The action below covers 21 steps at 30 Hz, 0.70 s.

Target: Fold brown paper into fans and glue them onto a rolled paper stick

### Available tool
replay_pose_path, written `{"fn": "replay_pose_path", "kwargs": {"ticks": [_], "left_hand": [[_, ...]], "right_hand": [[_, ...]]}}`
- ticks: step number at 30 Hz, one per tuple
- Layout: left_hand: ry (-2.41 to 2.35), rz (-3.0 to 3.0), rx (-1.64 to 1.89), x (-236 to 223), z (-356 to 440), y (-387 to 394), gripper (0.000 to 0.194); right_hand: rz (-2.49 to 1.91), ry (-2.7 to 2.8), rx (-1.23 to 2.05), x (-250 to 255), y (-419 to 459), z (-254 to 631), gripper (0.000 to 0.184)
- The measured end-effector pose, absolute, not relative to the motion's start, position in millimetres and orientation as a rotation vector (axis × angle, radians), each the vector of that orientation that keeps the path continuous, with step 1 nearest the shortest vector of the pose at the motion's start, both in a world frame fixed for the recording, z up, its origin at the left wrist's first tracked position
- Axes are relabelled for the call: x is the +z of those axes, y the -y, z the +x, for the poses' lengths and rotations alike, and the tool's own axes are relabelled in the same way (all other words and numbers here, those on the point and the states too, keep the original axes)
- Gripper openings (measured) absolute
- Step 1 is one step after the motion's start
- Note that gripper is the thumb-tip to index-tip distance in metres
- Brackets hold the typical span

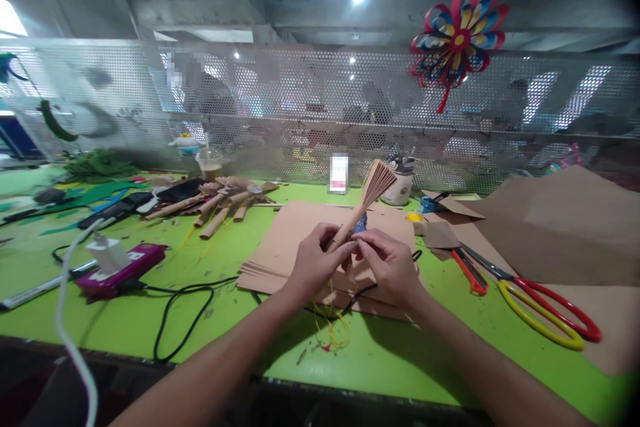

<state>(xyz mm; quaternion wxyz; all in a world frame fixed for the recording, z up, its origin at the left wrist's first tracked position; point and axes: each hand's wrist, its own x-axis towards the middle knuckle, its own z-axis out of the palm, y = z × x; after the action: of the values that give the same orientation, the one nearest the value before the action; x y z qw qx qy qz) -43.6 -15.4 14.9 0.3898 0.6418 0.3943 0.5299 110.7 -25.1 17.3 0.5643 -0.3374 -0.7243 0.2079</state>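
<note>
A pleated brown paper piece (375,190), rolled narrow at its lower end and fanned out at the top, tilts up to the right between my hands. My left hand (316,257) is closed around its narrow lower part. The thumb and fingers of my right hand (393,265) are pinched together beside it, touching the left thumb; what they hold is too small to make out. Thin yellow thread (336,333) hangs below the hands in loose loops. Beneath lies a stack of brown paper sheets (290,233). Something blue (361,223) shows behind the fingers.
Red-and-yellow-handled scissors (540,310) and an orange cutter (470,273) lie right, near large brown paper (565,233). Several rolled paper pieces (220,210) lie left, behind a purple power strip (123,270) with a black cable (187,290). A phone (339,172) and jar (400,183) stand behind.
</note>
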Motion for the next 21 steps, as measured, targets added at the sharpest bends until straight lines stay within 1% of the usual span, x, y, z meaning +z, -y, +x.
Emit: {"fn": "replay_pose_path", "kwargs": {"ticks": [8,11,17,19,21], "left_hand": [[-0.916,1.568,1.366,14.7,-43.7,12.0,0.03],[-0.899,1.57,1.373,13.8,-42.2,12.8,0.03],[-0.831,1.534,1.334,15.3,-39.9,16.9,0.031],[-0.784,1.534,1.311,15.9,-40.3,18.1,0.032],[-0.74,1.533,1.288,16.1,-41.0,18.9,0.031]], "right_hand": [[-0.754,1.641,0.581,20.6,26.1,110.9,0.015],[-0.825,1.476,0.742,22.0,24.1,111.4,0.018],[-0.886,1.31,1.113,20.6,14.6,112.5,0.033],[-0.844,1.318,1.21,18.3,12.5,113.1,0.034],[-0.774,1.338,1.262,16.3,11.6,114.0,0.031]]}}
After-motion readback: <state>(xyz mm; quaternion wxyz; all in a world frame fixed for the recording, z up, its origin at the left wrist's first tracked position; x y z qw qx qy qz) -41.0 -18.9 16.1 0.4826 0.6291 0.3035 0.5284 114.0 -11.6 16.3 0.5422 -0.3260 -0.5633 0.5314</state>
